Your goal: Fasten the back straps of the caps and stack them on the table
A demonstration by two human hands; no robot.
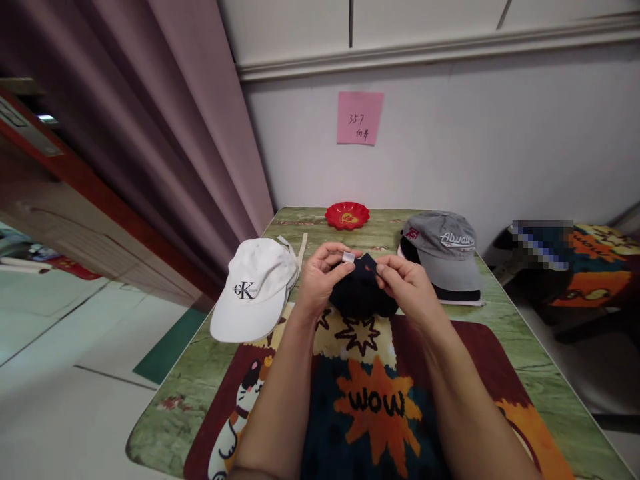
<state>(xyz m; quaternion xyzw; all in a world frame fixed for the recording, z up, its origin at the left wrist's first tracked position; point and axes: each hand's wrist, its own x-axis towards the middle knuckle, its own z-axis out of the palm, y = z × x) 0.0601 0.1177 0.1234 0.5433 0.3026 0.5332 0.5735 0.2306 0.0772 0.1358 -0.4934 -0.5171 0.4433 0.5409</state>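
A dark navy or black cloth item, which looks like a cap [361,293], is held up over the patterned mat. My left hand [323,275] pinches its left side beside a small white tag [349,257]. With thumb and fingers, my right hand [404,279] grips the dark cloth's upper right edge, near a small reddish mark. To the left lies a white cap [263,283] with black letters and loose straps. On the right, a grey cap [447,250] sits on top of a black one.
A red scalloped dish [347,215] stands at the back of the green wood-patterned table [165,407]. The colourful mat [375,400] lies under my forearms. A pink note [360,118] is on the wall, and a purple curtain [200,100] hangs at the left.
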